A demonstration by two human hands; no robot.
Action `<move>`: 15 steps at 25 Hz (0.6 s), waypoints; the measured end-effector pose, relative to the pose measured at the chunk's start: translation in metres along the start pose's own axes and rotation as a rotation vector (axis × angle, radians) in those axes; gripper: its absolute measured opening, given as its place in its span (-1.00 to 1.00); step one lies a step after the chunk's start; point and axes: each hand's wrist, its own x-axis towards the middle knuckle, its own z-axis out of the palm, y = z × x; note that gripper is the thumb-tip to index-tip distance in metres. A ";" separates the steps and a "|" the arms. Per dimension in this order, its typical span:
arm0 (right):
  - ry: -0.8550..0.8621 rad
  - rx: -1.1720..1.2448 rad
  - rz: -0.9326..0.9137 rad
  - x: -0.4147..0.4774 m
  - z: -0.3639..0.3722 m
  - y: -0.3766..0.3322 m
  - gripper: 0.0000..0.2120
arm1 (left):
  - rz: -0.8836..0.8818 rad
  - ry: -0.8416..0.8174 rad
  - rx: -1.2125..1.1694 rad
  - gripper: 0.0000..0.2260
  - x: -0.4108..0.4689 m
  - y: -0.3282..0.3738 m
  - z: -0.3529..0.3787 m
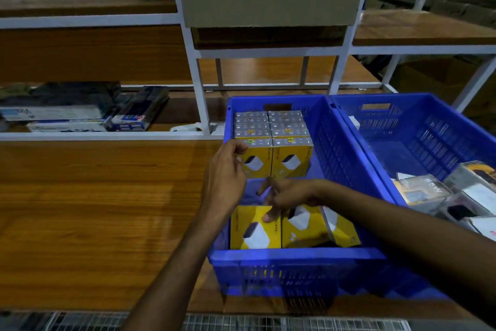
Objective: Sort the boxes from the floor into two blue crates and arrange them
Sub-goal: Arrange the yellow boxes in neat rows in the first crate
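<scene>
The left hand (pixel 225 169) is curling its fingers over the top-left corner of the upright yellow box (pixel 257 161). At 6 o'clock from it, the right hand (pixel 284 196) is hovering (blurred), fingers loosely spread and gripping nothing, thumb touching a loose yellow box (pixel 255 231) at the left crate's (pixel 295 253) near end. The person is probably best bracing the row while standing that box flush against it. The other crate (pixel 429 132) is sitting at 3 o'clock.

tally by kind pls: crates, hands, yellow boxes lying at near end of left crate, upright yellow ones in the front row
Blue crates: 2
Hands: 2
Lying yellow boxes: 3
Front-row upright yellow boxes: 2
Total: 9
Rows behind and the mixed packs in the right crate are too blurred to count.
</scene>
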 end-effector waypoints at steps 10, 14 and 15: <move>0.386 0.493 -0.406 -0.056 -0.083 -0.006 -0.63 | -0.071 -0.197 0.081 -0.61 0.003 0.003 -0.001; 0.607 0.185 -0.606 -0.082 -0.080 -0.016 -0.55 | -0.061 -0.262 -0.174 -0.69 0.004 0.002 0.002; 0.693 0.075 -0.664 -0.086 -0.076 -0.017 -0.54 | -0.036 -0.247 -0.172 -0.69 0.004 -0.001 0.002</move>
